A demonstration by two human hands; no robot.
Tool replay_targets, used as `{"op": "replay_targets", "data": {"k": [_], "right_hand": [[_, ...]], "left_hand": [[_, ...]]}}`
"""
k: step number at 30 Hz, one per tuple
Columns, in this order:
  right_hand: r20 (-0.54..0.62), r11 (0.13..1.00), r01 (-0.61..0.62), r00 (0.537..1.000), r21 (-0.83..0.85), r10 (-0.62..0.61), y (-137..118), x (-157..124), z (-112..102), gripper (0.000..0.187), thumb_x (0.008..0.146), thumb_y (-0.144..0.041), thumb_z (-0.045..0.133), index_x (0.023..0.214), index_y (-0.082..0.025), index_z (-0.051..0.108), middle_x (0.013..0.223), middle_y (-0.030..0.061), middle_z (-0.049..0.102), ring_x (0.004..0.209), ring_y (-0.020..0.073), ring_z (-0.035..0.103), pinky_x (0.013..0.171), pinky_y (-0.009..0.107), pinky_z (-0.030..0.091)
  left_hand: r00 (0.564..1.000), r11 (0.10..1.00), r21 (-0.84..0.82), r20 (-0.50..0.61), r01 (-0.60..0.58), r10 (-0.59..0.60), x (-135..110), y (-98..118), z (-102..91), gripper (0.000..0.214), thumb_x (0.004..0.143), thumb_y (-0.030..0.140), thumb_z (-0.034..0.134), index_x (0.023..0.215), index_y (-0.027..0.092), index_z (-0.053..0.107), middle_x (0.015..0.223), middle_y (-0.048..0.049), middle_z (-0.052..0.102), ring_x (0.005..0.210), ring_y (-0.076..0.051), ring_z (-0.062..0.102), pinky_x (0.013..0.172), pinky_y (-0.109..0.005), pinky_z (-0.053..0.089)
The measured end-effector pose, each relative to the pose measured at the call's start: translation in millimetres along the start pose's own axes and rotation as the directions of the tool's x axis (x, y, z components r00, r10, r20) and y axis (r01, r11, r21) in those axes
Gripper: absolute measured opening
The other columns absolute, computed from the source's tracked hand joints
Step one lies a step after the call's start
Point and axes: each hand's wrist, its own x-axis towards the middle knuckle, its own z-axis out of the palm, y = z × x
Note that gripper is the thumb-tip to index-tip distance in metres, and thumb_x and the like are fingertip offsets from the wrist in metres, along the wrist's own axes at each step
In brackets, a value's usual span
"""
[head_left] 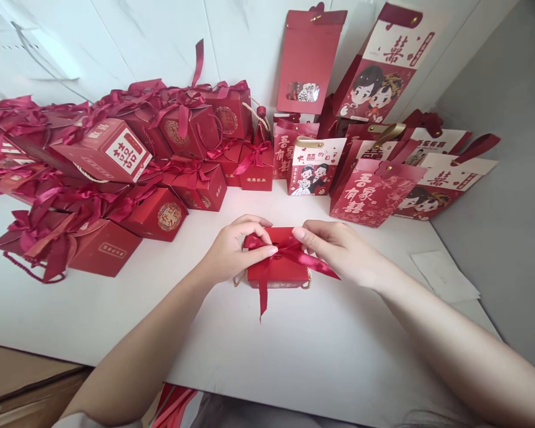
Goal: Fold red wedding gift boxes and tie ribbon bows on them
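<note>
Red ribbon (314, 262) sits pinched in left hand (232, 248) and right hand (341, 251), each grip narrow.

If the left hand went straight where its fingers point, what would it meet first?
The red ribbon on the small box, which it touches; then probably the right hand, though depth is unclear.

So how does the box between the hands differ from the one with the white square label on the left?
The centre box stands on the white tabletop; the white-labelled box sits tilted on the pile. The left hand and right hand hold the centre box's ribbon; no hand touches the white-labelled box. Both are red with ribbon on top.
</note>
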Motion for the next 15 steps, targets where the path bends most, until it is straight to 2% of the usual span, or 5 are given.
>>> {"op": "replay_targets", "data": {"k": [5,10,15], "right_hand": [[-0.071,0.998,0.014,0.997,0.063,-0.009,0,1,11,0.041,0.096,-0.057,0.057,0.078,-0.019,0.057,0.065,-0.0039,0.058,0.055,0.0096,0.044,0.053,0.023,0.033],[-0.086,0.990,-0.002,0.996,0.144,0.015,1,4,12,0.041,0.094,-0.057,0.059,0.080,-0.019,0.061,0.070,-0.0014,0.061,0.058,0.0110,0.049,0.055,0.023,0.037],[-0.142,0.982,0.043,0.990,0.183,-0.017,9,8,18,0.041,0.092,-0.057,0.062,0.079,-0.018,0.062,0.070,0.0001,0.061,0.059,0.0121,0.050,0.056,0.024,0.039]], "left_hand": [[1.000,1.000,-0.011,-0.001,-0.005,0.005,0,0,1.5,0.013,0.081,0.032,0.075,0.080,0.020,0.069,0.120,-0.0057,0.062,0.111,-0.022,0.062,0.100,-0.038,0.047],[1.000,1.000,0.002,-0.008,-0.023,0.023,-2,3,2.6,0.009,0.082,0.029,0.071,0.083,0.021,0.069,0.119,-0.0056,0.060,0.108,-0.021,0.062,0.093,-0.034,0.050],[1.000,1.000,-0.003,-0.012,-0.029,0.029,-3,2,5.6,0.009,0.082,0.028,0.070,0.082,0.020,0.068,0.117,-0.0070,0.061,0.106,-0.022,0.062,0.096,-0.036,0.049]]}}
